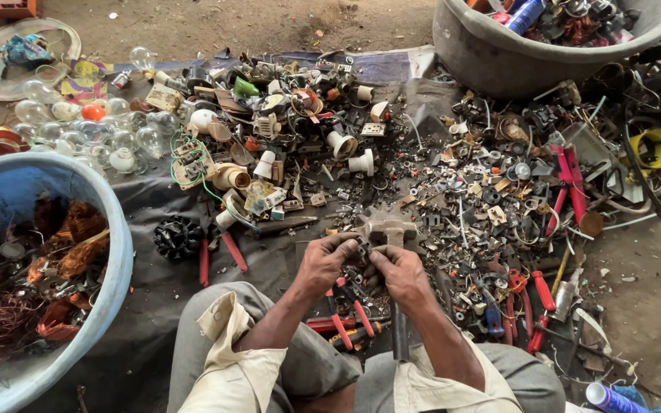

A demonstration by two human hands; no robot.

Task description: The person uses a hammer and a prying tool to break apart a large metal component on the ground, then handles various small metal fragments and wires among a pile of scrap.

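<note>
Left hand (321, 264) and right hand (401, 274) close together above the dark mat (154, 306), fingertips of both pinched on a small metal part (362, 246), toothed grey casting (385, 223) just behind, red-handled pliers (350, 313) below

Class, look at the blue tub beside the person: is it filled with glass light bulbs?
No. The blue tub holds tangled copper wire, while the glass bulbs lie on the ground beyond it.
</note>
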